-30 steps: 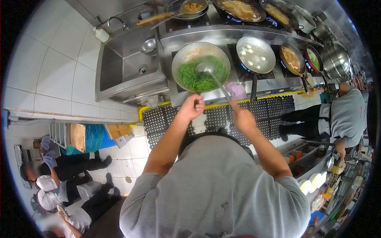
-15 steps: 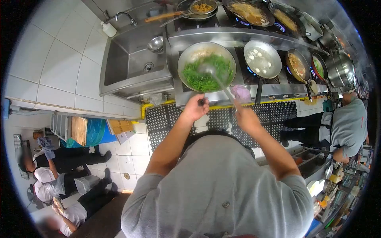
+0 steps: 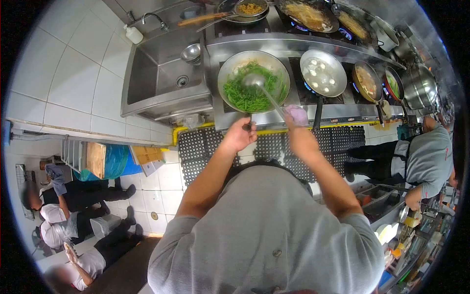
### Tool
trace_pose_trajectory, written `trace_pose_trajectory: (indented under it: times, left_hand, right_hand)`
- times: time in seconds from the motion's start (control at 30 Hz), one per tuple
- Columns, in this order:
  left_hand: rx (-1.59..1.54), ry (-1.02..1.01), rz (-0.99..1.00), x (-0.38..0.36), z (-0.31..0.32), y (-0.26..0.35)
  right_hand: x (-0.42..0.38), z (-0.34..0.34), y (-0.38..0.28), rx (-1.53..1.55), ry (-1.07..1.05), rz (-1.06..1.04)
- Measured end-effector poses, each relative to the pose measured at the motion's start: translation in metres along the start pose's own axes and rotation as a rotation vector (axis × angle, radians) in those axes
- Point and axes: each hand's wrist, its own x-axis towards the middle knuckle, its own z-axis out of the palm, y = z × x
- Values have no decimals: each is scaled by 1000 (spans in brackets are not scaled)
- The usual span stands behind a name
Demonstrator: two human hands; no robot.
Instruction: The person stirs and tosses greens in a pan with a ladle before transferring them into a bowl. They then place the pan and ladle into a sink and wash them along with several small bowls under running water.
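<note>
Ladle farther up among greens

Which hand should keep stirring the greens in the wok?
Probably the right hand: it grips the ladle, whose bowl sits in the greens. The left hand holds the wok handle.

Wok of greens on the stove, both hands busy

Left hand grips the wok handle, right hand holds the ladle over the greens. Sink sits left, pan of white balls right.
</note>
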Motion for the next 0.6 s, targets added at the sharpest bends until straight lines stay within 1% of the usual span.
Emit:
trace_pose_trajectory:
  times: [0.03,0.07,0.1,0.13,0.17,0.2,0.23,0.3,0.33,0.37,0.43,0.47,0.5,0.57,0.6]
  left_hand:
    - [-3,-3,0,3,0,-4]
    - [-35,12,-7,5,-3,-6]
    - [-59,24,-11,7,-3,-2]
    - [-54,25,-9,6,-3,-2]
    - [-63,32,34,6,-4,-5]
    - [-78,37,77,8,-3,-8]
    - [-90,37,76,9,-4,-11]
    - [-85,-21,79,5,-5,-18]
    - [-54,3,88,3,0,-20]
    - [-59,6,85,3,2,-20]
    - [-38,-7,102,7,2,-21]
    - [-34,-23,111,8,1,-20]
    - [-36,-21,114,9,2,-17]
    - [-38,-73,23,6,0,-12]
    - [-46,-66,31,4,2,-8]
  right_hand:
    - [11,8,-8,-110,-14,89]
    - [14,17,-16,16,-25,113]
    - [10,14,-16,21,-20,109]
    - [-3,4,-15,320,-48,56]
    - [-16,-9,-13,614,-78,2]
    - [-25,-40,-19,618,-180,114]
    - [-28,-39,-10,611,-188,117]
    - [-33,-31,5,354,58,37]
    - [-27,-27,8,348,104,50]
    - [-20,-23,9,346,97,53]
    - [-11,-16,7,349,-85,244]
    - [-18,-17,7,452,-54,137]
    - [-26,-29,-1,451,-57,133]
    - [-46,-53,-20,465,-138,117]
    - [-50,-31,-2,409,33,-135]
